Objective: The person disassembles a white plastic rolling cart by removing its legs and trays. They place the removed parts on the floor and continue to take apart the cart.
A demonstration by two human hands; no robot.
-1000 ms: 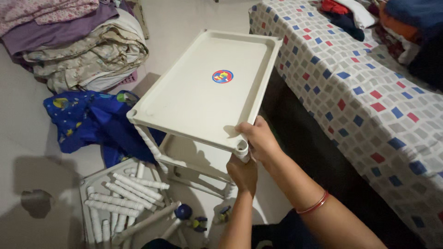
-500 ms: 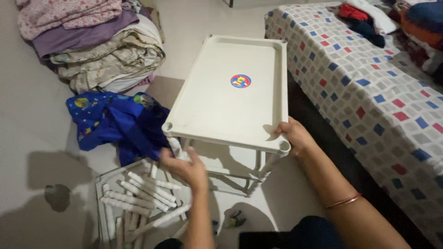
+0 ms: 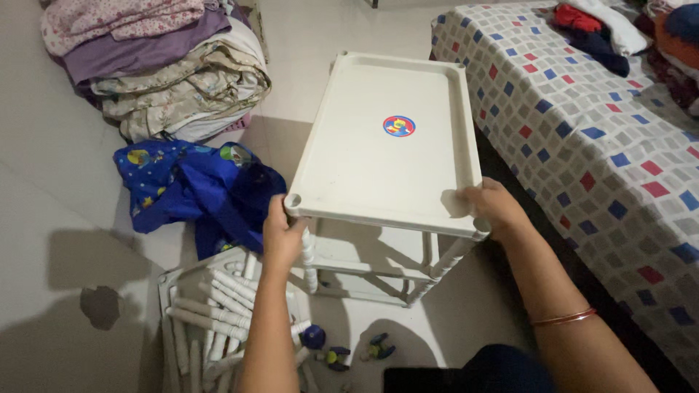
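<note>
A cream plastic shelf tray (image 3: 371,156) with a round red-and-blue sticker tops a small rack on white turned legs. My left hand (image 3: 282,236) grips the tray's near left corner and the top of the leg under it. At the near right corner my right hand (image 3: 494,207) is closed over the rim; a thin red bangle circles that wrist. A lower shelf (image 3: 364,255) shows beneath the tray.
Another tray on the floor (image 3: 171,284) holds several loose white legs (image 3: 211,313). Small blue toys (image 3: 328,353) lie near my knees. A blue patterned cloth (image 3: 189,185) and a pile of folded fabrics (image 3: 160,65) sit at left. A bed with a checked sheet (image 3: 582,131) runs along the right.
My left hand left the near right leg, swung across below the tray and closed on the near left corner. My right hand kept its hold on the right corner.
</note>
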